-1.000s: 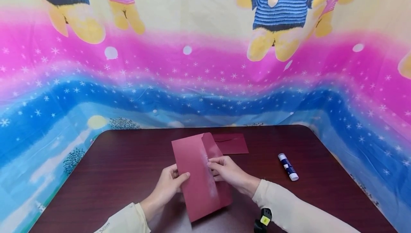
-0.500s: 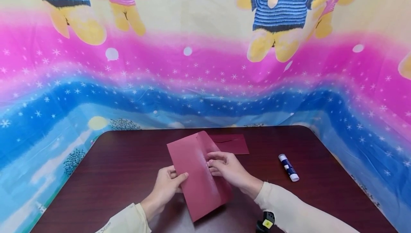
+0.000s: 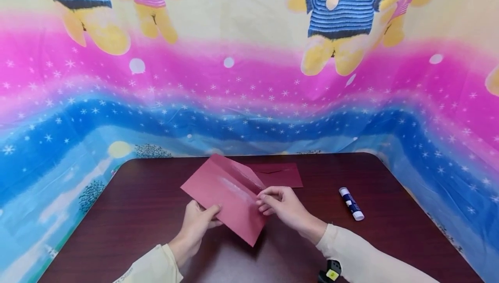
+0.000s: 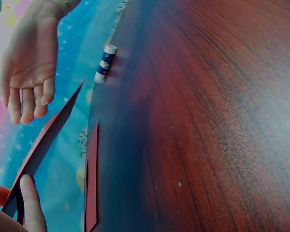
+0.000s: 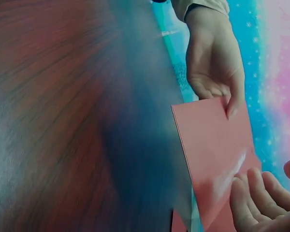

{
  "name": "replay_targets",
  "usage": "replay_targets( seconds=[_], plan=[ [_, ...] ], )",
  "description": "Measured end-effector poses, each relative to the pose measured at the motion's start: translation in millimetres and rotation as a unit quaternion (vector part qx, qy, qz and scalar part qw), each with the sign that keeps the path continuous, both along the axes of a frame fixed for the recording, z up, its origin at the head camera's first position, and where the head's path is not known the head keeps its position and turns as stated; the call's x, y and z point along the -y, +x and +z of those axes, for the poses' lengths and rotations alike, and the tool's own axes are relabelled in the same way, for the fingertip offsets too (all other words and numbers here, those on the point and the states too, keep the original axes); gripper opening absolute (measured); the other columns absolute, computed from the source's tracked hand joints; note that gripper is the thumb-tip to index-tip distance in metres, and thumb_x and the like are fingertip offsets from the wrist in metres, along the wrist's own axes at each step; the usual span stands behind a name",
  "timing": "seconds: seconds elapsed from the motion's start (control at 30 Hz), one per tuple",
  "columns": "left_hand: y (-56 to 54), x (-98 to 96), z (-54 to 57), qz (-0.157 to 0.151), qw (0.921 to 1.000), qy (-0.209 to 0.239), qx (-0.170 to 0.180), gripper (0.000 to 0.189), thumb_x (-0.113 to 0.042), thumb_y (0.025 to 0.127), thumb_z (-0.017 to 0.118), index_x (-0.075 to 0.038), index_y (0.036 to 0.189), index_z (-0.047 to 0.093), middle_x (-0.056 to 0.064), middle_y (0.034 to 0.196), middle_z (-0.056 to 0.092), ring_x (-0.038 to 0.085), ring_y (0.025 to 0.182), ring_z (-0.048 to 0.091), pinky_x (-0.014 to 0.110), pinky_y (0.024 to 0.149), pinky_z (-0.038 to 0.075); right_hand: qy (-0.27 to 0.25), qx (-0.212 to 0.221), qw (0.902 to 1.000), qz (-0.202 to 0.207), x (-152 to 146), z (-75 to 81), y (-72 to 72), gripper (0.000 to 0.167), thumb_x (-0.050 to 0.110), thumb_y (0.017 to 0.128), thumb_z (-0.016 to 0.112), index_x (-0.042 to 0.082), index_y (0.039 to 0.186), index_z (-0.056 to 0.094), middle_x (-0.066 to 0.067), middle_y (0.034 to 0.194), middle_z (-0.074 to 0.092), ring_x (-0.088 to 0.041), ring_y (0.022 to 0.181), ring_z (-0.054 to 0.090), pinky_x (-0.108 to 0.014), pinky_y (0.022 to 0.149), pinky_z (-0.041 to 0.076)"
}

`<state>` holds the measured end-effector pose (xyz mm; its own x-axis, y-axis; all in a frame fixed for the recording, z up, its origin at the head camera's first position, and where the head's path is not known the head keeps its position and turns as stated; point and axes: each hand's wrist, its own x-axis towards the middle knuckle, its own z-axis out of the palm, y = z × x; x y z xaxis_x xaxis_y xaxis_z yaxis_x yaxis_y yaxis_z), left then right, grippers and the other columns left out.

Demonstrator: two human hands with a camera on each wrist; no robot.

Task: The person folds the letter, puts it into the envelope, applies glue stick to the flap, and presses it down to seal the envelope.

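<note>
A dark red paper envelope [image 3: 212, 190] with its long flap raised is held tilted above the table. A whitish streak [image 3: 238, 190] runs along its body beside the flap fold. My left hand [image 3: 195, 224] grips the lower left edge, thumb on the front face and fingers behind. At the right side, my right hand [image 3: 286, 209] has its fingertips right at the flap edge. In the right wrist view the fingers [image 5: 256, 193] of that hand are loosely extended, and its thumb stands apart from them.
Behind the held envelope, a second red envelope [image 3: 282, 174] lies flat on the dark wooden table [image 3: 148, 196]. A glue stick [image 3: 351, 204] with white ends lies at the right. A printed cloth [image 3: 249, 79] hangs around the table's back and sides.
My left hand has turned the envelope counterclockwise, so its top now leans further left. My right hand has shifted slightly right, from the streak to the flap's edge.
</note>
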<state>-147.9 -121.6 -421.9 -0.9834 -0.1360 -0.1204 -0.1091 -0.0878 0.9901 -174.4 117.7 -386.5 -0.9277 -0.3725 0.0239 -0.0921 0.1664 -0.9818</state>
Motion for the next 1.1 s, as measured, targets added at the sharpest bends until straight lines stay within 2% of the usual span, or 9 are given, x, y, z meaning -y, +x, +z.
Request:
replay_targets(
  seconds=[0.2, 0.3, 0.37, 0.47, 0.6, 0.7, 0.8, 1.0, 1.1],
  plan=[
    [-1.3, 0.0, 4.5, 0.014, 0.999, 0.042, -0.004, 0.022, 0.002, 0.089, 0.062, 0.006, 0.109, 0.054, -0.001, 0.079, 0.066, 0.009, 0.072, 0.069, 0.03, 0.07, 0.062, 0.015, -0.016, 0.9955, -0.093, -10, -7.9, -3.7, 0.022, 0.008, 0.1, 0.06, -0.009, 0.111, 0.067, -0.023, 0.098, 0.074, -0.016, 0.079, 0.069, -0.027, 0.074, 0.059],
    [-1.2, -1.7, 6.1, 0.016, 0.9978, 0.064, -0.006, 0.024, 0.0, 0.091, 0.063, 0.006, 0.112, 0.053, -0.001, 0.081, 0.068, 0.009, 0.075, 0.072, 0.032, 0.074, 0.062, 0.01, -0.002, 0.9896, -0.143, -11, -16.9, -2.9, 0.02, 0.009, 0.098, 0.062, -0.004, 0.113, 0.066, -0.02, 0.101, 0.074, -0.018, 0.083, 0.068, -0.028, 0.074, 0.057],
    [-0.5, -3.5, 6.2, 0.014, 0.9968, 0.078, -0.009, 0.027, -0.001, 0.092, 0.064, 0.006, 0.116, 0.052, -0.001, 0.083, 0.07, 0.009, 0.077, 0.073, 0.032, 0.076, 0.062, 0.001, 0.019, 0.9869, -0.16, -11, -23.7, -1.8, 0.025, 0.011, 0.098, 0.063, -0.002, 0.119, 0.063, -0.017, 0.105, 0.075, -0.019, 0.087, 0.068, -0.03, 0.076, 0.057],
    [1.5, -6.7, 5.6, 0.007, 0.9955, 0.094, -0.01, 0.034, -0.002, 0.093, 0.065, 0.006, 0.122, 0.05, 0.0, 0.087, 0.072, 0.01, 0.082, 0.074, 0.033, 0.08, 0.062, -0.024, 0.059, 0.9885, -0.137, -10, -32.1, -1.4, 0.039, 0.019, 0.1, 0.063, -0.001, 0.132, 0.053, -0.013, 0.109, 0.074, -0.017, 0.089, 0.068, -0.031, 0.08, 0.057],
    [4.3, -10.2, 4.9, 0.002, 0.9949, 0.1, -0.005, 0.038, -0.004, 0.093, 0.066, 0.005, 0.125, 0.048, 0.0, 0.091, 0.072, 0.01, 0.085, 0.073, 0.033, 0.083, 0.062, -0.07, 0.094, 0.9906, -0.071, -10, -35.4, -3.8, 0.049, 0.021, 0.102, 0.061, -0.003, 0.139, 0.039, -0.002, 0.101, 0.074, -0.01, 0.083, 0.068, -0.028, 0.079, 0.058],
    [5.1, -10.4, 4.7, 0.004, 0.9955, 0.094, 0.002, 0.037, -0.005, 0.092, 0.068, 0.004, 0.124, 0.05, -0.001, 0.091, 0.071, 0.01, 0.085, 0.073, 0.034, 0.084, 0.061, -0.087, 0.096, 0.9909, -0.036, -11, -34.7, -5.5, 0.046, 0.015, 0.102, 0.059, -0.005, 0.138, 0.036, 0.004, 0.092, 0.072, -0.006, 0.076, 0.065, -0.026, 0.076, 0.056],
    [4.0, -5.3, 4.6, 0.016, 0.9959, 0.088, 0.004, 0.039, -0.01, 0.093, 0.07, 0.001, 0.125, 0.05, -0.004, 0.091, 0.07, 0.008, 0.085, 0.072, 0.034, 0.084, 0.061, -0.085, 0.09, 0.992, -0.025, -15, -33.5, -6.2, 0.047, 0.012, 0.103, 0.057, -0.005, 0.142, 0.036, 0.005, 0.089, 0.072, -0.005, 0.074, 0.063, -0.024, 0.074, 0.056],
    [-1.1, 23.6, 7.8, 0.045, 0.997, 0.061, 0.015, 0.055, -0.032, 0.096, 0.07, -0.006, 0.14, 0.05, -0.011, 0.093, 0.072, 0.002, 0.086, 0.07, 0.027, 0.078, 0.059, -0.062, 0.087, 0.9942, -0.011, -29, -36.1, -7.1, 0.052, 0.013, 0.103, 0.057, -0.005, 0.146, 0.034, 0.004, 0.091, 0.073, -0.004, 0.075, 0.063, -0.024, 0.073, 0.054],
    [-2.6, 34.8, 8.9, 0.055, 0.9976, 0.036, 0.021, 0.049, -0.032, 0.095, 0.071, -0.006, 0.134, 0.057, -0.012, 0.091, 0.075, 0.001, 0.082, 0.07, 0.024, 0.074, 0.058, -0.047, 0.078, 0.9959, 0.0, -34, -37.6, -8.3, 0.05, 0.013, 0.103, 0.058, -0.006, 0.144, 0.036, 0.001, 0.093, 0.074, -0.005, 0.076, 0.065, -0.024, 0.072, 0.055]
  ],
)
